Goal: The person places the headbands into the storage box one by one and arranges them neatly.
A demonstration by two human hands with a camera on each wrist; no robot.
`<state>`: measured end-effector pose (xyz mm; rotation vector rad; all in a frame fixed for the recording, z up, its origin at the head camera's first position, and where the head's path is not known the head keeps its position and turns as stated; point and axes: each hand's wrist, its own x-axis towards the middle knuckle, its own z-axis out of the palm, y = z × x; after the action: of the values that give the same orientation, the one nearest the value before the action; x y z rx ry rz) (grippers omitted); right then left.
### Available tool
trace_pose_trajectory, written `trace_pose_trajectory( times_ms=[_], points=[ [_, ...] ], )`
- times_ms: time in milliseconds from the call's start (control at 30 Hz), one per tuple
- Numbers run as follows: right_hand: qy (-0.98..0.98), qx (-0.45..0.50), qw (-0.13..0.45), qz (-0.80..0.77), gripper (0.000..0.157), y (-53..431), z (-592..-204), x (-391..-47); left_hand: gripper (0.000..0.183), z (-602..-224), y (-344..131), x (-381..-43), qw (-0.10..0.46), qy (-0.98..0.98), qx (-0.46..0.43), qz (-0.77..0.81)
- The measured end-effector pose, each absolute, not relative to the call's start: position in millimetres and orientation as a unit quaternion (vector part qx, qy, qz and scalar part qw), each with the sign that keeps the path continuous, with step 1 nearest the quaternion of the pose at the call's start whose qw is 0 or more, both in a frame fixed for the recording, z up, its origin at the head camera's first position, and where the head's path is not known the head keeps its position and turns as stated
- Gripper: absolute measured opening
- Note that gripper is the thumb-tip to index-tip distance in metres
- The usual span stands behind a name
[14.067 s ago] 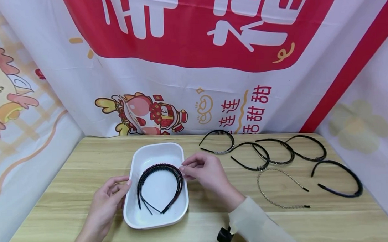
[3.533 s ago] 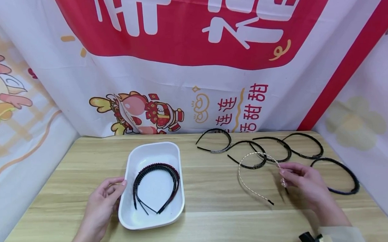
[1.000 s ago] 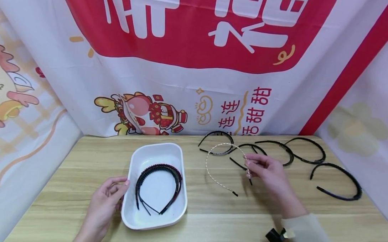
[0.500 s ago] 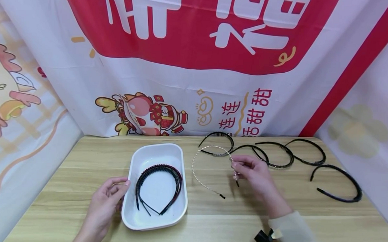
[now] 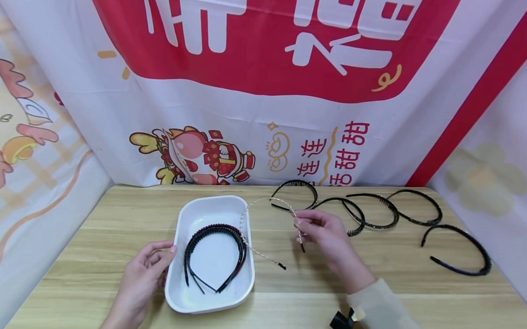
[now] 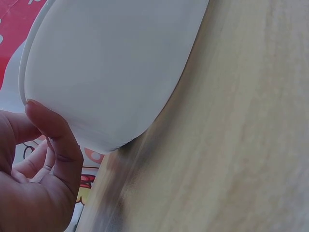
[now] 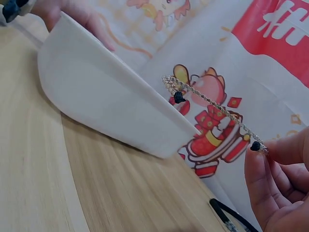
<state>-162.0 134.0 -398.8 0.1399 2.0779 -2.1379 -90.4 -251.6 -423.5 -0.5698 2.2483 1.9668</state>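
Observation:
My left hand [image 5: 143,273] holds the left rim of a white plastic tray [image 5: 173,284] that stands on the table. Its thumb lies at the rim in the head view; part of the fingers is hidden. Inside the tray lie several black headbands [image 5: 215,228], overlapping, one with dark red beads. My right hand [image 5: 324,235] pinches a thin, gold-coloured twisted headband [image 7: 212,102] near one black tip. The band is raised, its curved side over the tray's right rim, its other black tip [image 5: 282,266] pointing toward the front right.
Several black toothed headbands [image 5: 381,226] lie at the back right, some overlapping. Apart from them, a dark headband [image 5: 484,253] lies at the far right. A printed cloth [image 5: 226,83] hangs behind the wooden table [image 5: 294,308], with more cloth at both sides.
My right hand has carried the gold headband left, from the black headbands over to the tray's right rim. The left hand and tray have stayed in place over the last second.

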Motion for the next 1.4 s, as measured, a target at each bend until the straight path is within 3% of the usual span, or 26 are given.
trace_pose_trajectory(
  times_ms=[867,1400],
  points=[
    [0.669,0.027,0.111,-0.735,0.026,50.1,-396.6,-171.8,0.049,-420.8,-250.5,-90.4,0.052,0.741,-0.184,0.643],
    [0.691,0.046,0.108,-0.713,0.022,23.0,-388.0,-166.6,0.040,-424.4,-250.7,-89.1,0.042,0.735,-0.180,0.653]
  ],
)
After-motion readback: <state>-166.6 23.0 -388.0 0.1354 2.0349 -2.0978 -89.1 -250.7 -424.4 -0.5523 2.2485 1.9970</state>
